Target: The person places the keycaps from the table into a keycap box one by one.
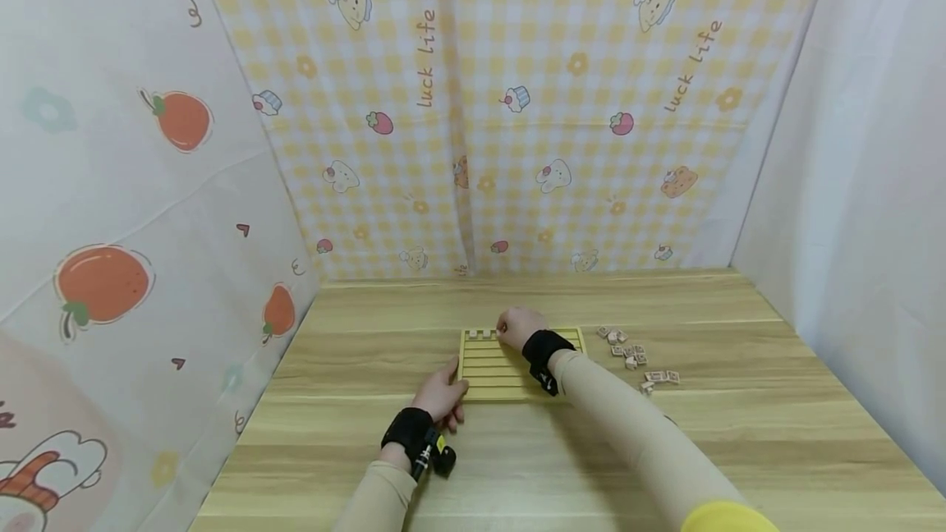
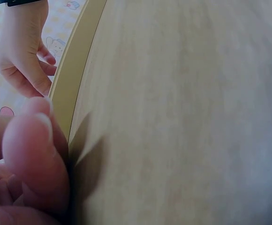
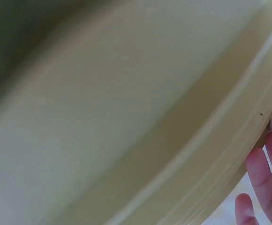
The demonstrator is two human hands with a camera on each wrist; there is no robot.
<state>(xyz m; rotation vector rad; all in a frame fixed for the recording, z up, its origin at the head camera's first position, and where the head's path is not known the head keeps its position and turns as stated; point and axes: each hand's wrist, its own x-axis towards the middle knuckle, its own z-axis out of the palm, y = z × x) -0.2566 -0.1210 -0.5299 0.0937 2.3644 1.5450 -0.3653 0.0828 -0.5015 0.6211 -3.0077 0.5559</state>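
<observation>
A pale yellow slotted tray (image 1: 497,394) with several parallel ridges lies on the table. My left hand (image 1: 441,394) grips its near left corner, thumb at the rim; in the left wrist view, the curled fingertips (image 2: 35,150) sit right beside the tray's edge (image 2: 72,70). Two small light tiles (image 1: 479,334) stand in the far row at the left. Just right of them, my right hand (image 1: 521,325) reaches over the tray with bent fingers, pinching a small tile largely hidden by the fingertips. The right wrist view shows the tray's rim (image 3: 220,136) close up, with left-hand fingers (image 3: 265,180) against its outside.
Several loose small tiles (image 1: 628,351) lie scattered on the wood-grain table (image 1: 739,417) to the right of the tray. A patterned cloth (image 1: 480,146) hangs behind the table, and white cloths stand at both sides.
</observation>
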